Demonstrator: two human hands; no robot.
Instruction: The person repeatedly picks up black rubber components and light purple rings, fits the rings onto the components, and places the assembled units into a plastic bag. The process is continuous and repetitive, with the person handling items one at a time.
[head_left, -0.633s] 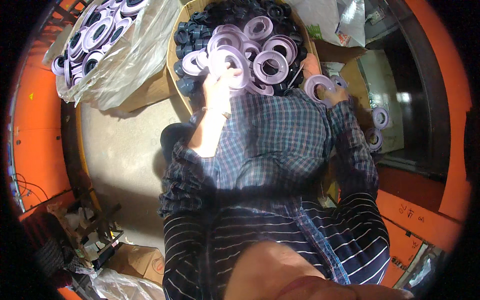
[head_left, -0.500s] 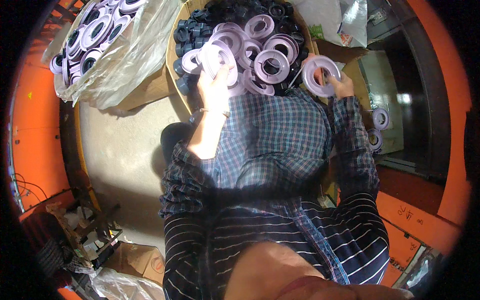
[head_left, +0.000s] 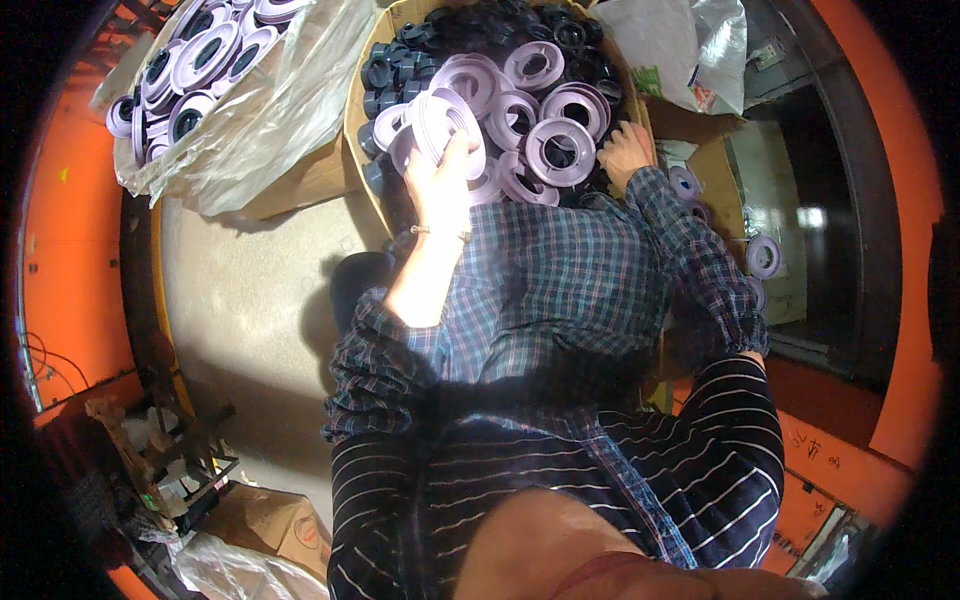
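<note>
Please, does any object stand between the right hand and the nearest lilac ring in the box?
Nothing visible does. The right hand is at the right side of the cardboard box, its fingertips close to the right edge of the nearest lilac ring. Whether its fingers hold something small, I cannot tell.
</note>
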